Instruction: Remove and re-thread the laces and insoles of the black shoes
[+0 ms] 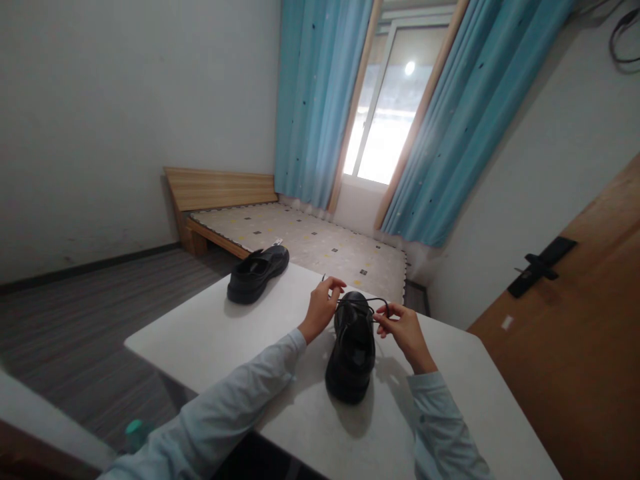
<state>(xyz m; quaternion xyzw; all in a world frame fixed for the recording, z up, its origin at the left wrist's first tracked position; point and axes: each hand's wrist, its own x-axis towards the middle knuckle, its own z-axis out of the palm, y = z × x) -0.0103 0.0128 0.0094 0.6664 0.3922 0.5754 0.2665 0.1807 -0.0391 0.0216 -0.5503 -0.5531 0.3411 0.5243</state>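
Observation:
A black shoe (351,350) stands upright on the white table (280,373), its heel toward me and its toe pointing away. At the left of its toe, my left hand (324,303) pinches a thin black lace. On the other side, my right hand (400,327) holds a lace that loops up beside its fingers. The lace stretches across the top of the shoe between both hands. Another black shoe (257,273) rests near the table's far left edge, apart from my hands.
Beyond the table is a low bed (320,240) with a wooden headboard (220,188). Blue curtains (320,100) hang by a window. A wooden door (590,333) is at the right, and a green-capped object (135,430) is below at the left.

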